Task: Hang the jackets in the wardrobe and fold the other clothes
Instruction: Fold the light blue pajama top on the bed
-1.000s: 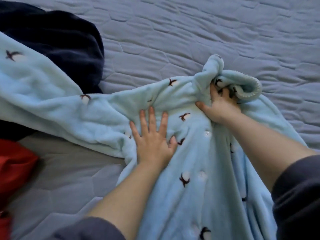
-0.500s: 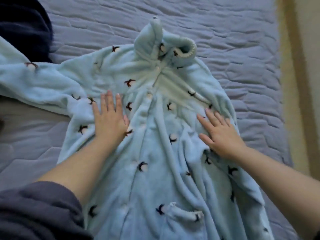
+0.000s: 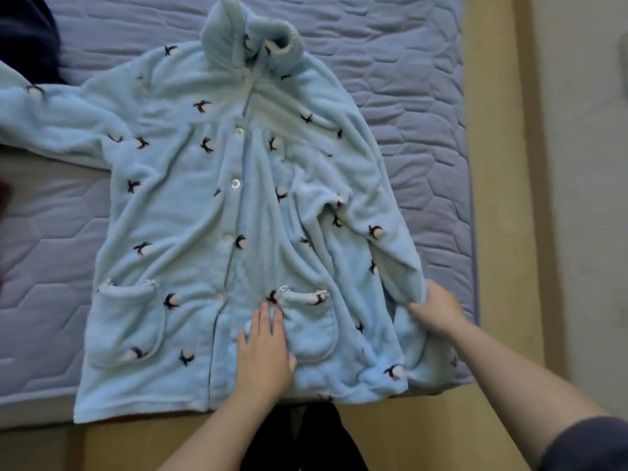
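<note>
The lilac quilted bed (image 3: 407, 96) takes up most of the room from where I stand, with pale wooden floor (image 3: 496, 232) along its right side and its foot. The light blue fleece top (image 3: 190, 205) lies on it face up and buttoned. Its collar points to the far end, its hem sits right at the near edge, and one sleeve (image 3: 44, 120) stretches off to the left. The left hand (image 3: 261, 351) rests flat on the lower front, fingers straight and close together, just beside a pocket (image 3: 309, 328). The right hand (image 3: 438, 312) grips the cloth at the other sleeve's end, fingers curled under it, near the bed's right edge. That right half is rumpled in long ridges, so I'd expect folding the sleeve across now to trap them. A hard tug from the gripping hand could also drag the plush hem off onto the floor if the flat hand lifts. Far left, a dark garment (image 3: 27, 39) touches the stretched sleeve and something red (image 3: 3, 198) lies near it. Pulling the sleeve in could snag them.
</note>
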Demonstrator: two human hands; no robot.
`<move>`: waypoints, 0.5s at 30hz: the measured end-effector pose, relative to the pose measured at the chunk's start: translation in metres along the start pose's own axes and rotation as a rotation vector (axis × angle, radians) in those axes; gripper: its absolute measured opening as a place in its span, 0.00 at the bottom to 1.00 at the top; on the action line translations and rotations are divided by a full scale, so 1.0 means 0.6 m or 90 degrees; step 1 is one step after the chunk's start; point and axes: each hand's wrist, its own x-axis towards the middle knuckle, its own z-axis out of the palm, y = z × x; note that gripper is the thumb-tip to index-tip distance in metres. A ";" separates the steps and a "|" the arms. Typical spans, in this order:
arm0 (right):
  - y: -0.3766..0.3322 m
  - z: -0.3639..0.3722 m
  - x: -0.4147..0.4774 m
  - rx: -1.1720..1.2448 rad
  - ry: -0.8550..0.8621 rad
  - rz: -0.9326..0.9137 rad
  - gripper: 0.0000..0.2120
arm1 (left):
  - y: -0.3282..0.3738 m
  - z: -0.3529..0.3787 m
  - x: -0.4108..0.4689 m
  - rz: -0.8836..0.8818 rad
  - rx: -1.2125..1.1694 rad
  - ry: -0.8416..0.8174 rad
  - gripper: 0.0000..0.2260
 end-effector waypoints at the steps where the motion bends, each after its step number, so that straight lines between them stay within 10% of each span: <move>1: 0.013 -0.032 0.002 -0.020 0.037 0.009 0.17 | 0.006 -0.012 -0.006 -0.013 0.003 0.000 0.40; 8: 0.083 -0.253 0.010 -0.122 0.210 0.033 0.13 | 0.061 -0.069 0.006 0.015 0.034 0.084 0.24; 15: 0.091 -0.348 0.069 -0.122 0.080 -0.167 0.17 | 0.203 -0.143 0.024 -0.073 -0.032 0.026 0.15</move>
